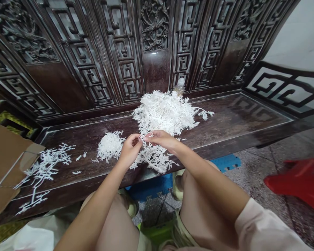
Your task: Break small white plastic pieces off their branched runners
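While the left hand point(129, 151) and right hand point(161, 140) pinch together on white sprigs point(153, 158), a small clump point(110, 146) sits apart from the much larger heap point(163, 113) on the bench point(225, 118).

Left hand point(129, 150) and right hand point(161, 140) meet — fingertips point(146, 136) pinched close.

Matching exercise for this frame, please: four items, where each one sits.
1 large white sprig heap
2 small white sprig clump
3 plastic bottle
4 blue foam mat

A floor, below the bench
B bench seat, beside the left hand
C behind the large heap, by the carved back
D seat, beyond the hands

1-D; 2-B; 3-C; 4-A
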Action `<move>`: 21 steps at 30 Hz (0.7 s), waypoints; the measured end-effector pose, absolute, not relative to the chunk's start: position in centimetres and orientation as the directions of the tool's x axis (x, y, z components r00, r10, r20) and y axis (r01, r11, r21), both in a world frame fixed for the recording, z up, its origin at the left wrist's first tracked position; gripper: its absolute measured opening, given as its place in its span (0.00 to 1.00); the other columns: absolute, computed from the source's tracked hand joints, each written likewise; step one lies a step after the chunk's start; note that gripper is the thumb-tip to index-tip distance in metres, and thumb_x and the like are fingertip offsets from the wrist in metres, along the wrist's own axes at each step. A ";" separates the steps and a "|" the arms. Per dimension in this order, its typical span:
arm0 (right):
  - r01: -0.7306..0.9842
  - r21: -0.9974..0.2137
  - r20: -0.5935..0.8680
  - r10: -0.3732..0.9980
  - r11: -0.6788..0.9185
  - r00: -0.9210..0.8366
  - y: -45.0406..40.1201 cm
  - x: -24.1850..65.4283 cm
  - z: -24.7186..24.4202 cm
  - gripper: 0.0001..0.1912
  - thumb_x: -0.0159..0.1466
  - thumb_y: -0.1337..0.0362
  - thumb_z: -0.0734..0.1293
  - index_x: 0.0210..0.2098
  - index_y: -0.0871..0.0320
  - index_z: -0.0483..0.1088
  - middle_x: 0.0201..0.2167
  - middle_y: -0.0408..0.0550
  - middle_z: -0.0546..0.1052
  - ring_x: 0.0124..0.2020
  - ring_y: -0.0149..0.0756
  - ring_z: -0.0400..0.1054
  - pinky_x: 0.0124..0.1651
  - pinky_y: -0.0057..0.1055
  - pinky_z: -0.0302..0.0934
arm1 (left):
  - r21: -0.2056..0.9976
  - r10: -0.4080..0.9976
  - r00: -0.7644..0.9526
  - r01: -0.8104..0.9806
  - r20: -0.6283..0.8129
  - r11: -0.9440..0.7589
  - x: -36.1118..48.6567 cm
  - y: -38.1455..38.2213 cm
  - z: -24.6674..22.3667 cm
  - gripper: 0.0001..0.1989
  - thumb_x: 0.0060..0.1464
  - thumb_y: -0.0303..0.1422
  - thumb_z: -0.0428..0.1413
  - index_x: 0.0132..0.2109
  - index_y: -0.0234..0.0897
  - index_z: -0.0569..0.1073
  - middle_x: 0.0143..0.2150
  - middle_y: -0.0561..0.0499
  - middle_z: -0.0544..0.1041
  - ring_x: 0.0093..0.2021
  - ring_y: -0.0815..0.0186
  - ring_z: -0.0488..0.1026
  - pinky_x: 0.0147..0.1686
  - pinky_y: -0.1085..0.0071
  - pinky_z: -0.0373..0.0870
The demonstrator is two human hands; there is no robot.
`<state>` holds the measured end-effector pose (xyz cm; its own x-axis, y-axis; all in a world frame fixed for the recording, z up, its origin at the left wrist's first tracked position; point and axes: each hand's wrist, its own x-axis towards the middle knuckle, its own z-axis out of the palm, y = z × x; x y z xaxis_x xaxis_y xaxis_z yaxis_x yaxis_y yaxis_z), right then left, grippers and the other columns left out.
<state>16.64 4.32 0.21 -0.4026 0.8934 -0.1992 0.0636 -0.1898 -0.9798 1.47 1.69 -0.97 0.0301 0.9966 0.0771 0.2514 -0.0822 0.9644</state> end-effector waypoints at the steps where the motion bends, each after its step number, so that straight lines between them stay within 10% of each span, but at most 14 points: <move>1: 0.077 -0.979 -0.206 0.896 -0.191 -0.392 4.3 16.6 0.1 0.15 0.46 0.59 0.69 0.30 0.62 0.70 0.24 0.42 0.69 0.22 0.22 0.57 0.27 0.24 0.50 | 0.957 0.995 0.034 0.271 0.093 -0.099 1.4 1.7 -0.9 0.09 0.46 0.31 0.51 0.36 0.35 0.69 0.34 0.51 0.69 0.35 0.68 0.66 0.37 0.72 0.61; 13: 0.242 -0.970 -0.061 0.936 0.027 -0.347 4.1 16.2 0.0 0.08 0.52 0.63 0.62 0.26 0.62 0.68 0.20 0.41 0.66 0.24 0.26 0.57 0.29 0.25 0.51 | 0.890 0.983 0.168 0.432 0.080 -0.146 1.6 1.5 -1.4 0.15 0.52 0.41 0.45 0.24 0.36 0.61 0.21 0.56 0.60 0.25 0.71 0.58 0.27 0.74 0.54; 21: 0.329 -0.893 0.139 0.883 0.308 -0.449 4.0 16.4 0.4 0.09 0.56 0.61 0.59 0.30 0.61 0.65 0.21 0.40 0.65 0.23 0.26 0.55 0.28 0.25 0.50 | 0.981 0.985 0.138 0.151 0.104 -0.125 2.1 1.3 -1.2 0.14 0.50 0.38 0.48 0.21 0.35 0.60 0.20 0.55 0.58 0.24 0.71 0.56 0.27 0.74 0.53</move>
